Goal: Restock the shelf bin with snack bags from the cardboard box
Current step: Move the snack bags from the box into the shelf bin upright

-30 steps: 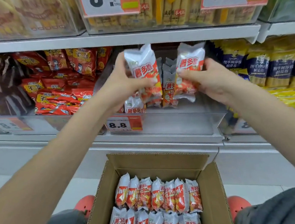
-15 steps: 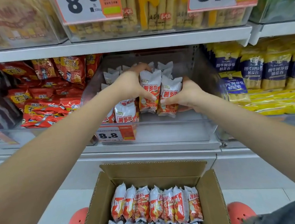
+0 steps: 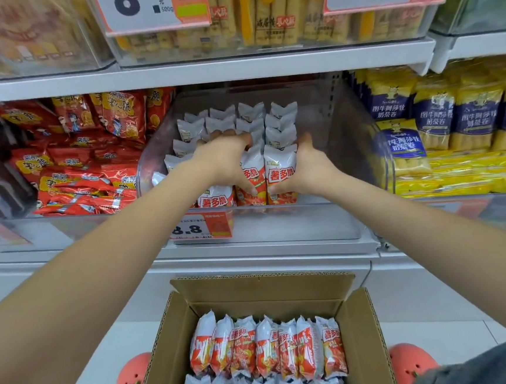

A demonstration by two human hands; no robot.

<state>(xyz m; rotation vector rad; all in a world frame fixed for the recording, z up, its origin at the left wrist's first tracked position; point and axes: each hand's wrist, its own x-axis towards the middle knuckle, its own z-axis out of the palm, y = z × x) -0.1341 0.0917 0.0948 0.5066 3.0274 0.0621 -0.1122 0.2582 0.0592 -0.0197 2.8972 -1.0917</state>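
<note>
Currently two snack bags are being seated upright at the front of the clear shelf bin (image 3: 375, 138), against the rows already standing there. One bag (image 3: 249, 177) is gripped by the left hand (image 3: 227, 160), thumb low on its face and fingers curled over its top; the other bag (image 3: 280, 174) is pinched by the right hand (image 3: 311, 168). Placement appears nearly done. Next, both grips would need to be released and more bags fetched from the cardboard box (image 3: 362, 335) below, which is well stocked.
</note>
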